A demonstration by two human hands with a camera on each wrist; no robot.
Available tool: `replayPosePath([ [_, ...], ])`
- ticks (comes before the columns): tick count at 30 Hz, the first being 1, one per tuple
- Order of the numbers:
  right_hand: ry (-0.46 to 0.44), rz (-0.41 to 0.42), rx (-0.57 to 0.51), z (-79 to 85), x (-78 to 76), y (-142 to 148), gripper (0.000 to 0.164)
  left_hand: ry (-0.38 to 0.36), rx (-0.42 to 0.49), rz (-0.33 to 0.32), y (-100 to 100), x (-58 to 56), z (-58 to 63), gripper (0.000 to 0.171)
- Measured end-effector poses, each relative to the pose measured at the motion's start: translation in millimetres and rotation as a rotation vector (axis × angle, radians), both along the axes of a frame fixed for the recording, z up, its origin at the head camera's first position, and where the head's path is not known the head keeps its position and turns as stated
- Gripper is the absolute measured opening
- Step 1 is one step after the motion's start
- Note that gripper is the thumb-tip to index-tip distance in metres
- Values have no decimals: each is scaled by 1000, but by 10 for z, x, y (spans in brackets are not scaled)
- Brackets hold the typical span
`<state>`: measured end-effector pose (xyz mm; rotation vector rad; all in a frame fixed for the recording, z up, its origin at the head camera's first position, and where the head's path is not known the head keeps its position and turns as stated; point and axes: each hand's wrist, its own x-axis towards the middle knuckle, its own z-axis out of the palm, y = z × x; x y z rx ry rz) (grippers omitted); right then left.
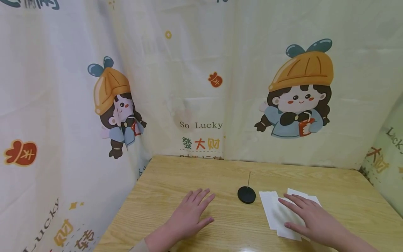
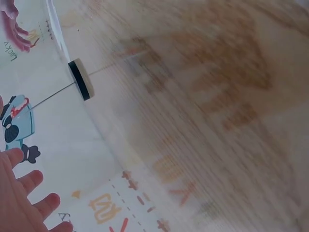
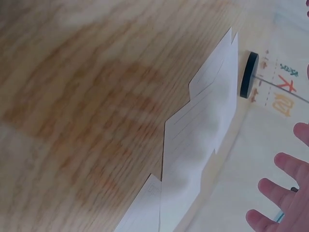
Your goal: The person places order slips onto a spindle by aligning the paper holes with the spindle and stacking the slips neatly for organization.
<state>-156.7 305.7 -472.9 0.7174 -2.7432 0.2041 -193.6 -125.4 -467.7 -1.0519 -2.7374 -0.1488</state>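
Note:
A round black base with a thin upright metal spike, a bill spindle [image 1: 246,195], stands on the table between the two hands. My left hand [image 1: 190,213] is spread over the wood to its left, fingers extended and holding nothing. Over on the right, several overlapping white paper slips [image 1: 273,211] lie fanned out. My right hand [image 1: 310,218] hovers over these slips with its fingers spread, covering part of them in the head view. In the right wrist view, faint printed lines show on the slips [image 3: 193,130], and the fingers [image 3: 289,166] appear apart from them.
The light wood table [image 1: 189,175] has a glossy surface with reflections. A pale curtain [image 1: 189,70] with cartoon figures and lettering hangs right behind its back edge and along both sides.

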Motion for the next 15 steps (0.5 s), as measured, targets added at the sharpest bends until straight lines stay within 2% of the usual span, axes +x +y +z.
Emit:
replayPosePath([
  [4,23,24,-12,-11,-51,8,64,20,-12,13,17,-26,-7,69],
  [8,-21,15,-30,-11,-121,7,60,18,-20,25,45,-52,-3,69],
  [11,-48,8,-47,-17,-181,5,56,-21,-7,31,75,-77,2,68],
  [15,-56,11,-54,-27,-247,-6,54,-111,29,33,129,-115,4,69],
])
